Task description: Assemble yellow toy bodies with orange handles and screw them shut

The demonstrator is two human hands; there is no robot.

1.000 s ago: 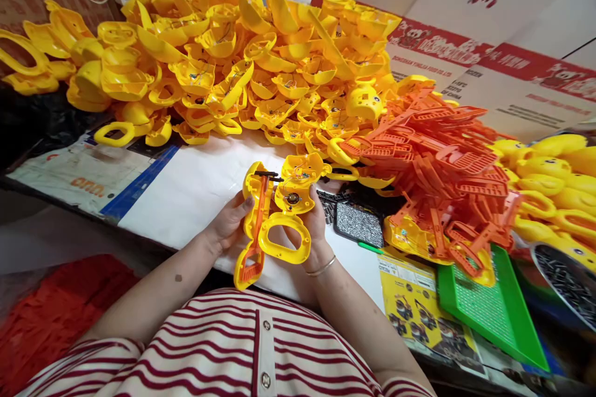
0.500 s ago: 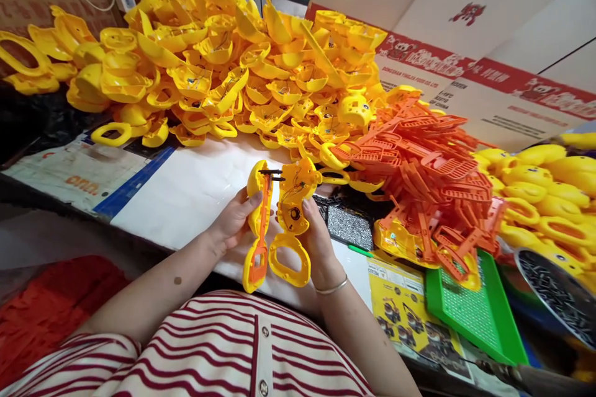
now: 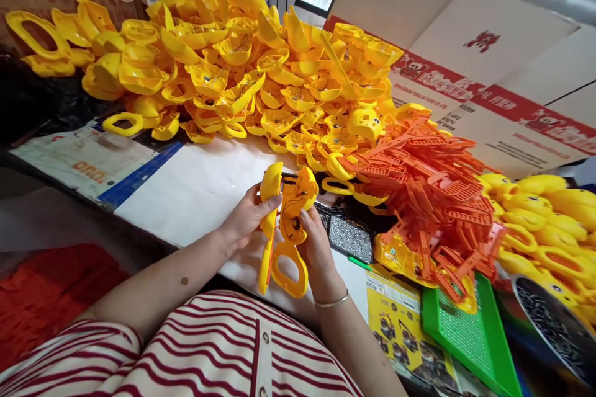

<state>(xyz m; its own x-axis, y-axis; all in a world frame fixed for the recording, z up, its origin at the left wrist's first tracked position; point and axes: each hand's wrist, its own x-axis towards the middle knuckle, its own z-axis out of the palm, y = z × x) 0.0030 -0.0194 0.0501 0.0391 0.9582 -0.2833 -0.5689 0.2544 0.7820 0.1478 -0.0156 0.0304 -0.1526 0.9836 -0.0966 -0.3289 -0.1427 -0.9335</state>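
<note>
My left hand (image 3: 249,216) grips one yellow plastic toy shell half (image 3: 271,189) with a loop handle, turned nearly edge-on. An orange strip shows along its inner edge. My right hand (image 3: 319,248) holds the matching shell half (image 3: 293,214), its inside facing me, with thin wires and a round dark part in it. Black rods (image 3: 289,178) bridge the two halves near the top. The halves stand a little apart, like a partly closed book, above the white table surface (image 3: 186,192). Both sets of fingers are wrapped round the outer sides and partly hidden.
A big heap of yellow shells (image 3: 242,68) fills the back. Orange plastic frames (image 3: 433,180) are piled at right, beside a green basket (image 3: 484,335) and a bowl of dark screws (image 3: 554,322). A black tray of small silvery pieces (image 3: 350,239) lies nearer. Closed yellow toys (image 3: 535,198) sit far right.
My hands have brought the two shell halves closer together. The left half has turned more edge-on, so its orange inside part shows less. The camera view has shifted slightly.
</note>
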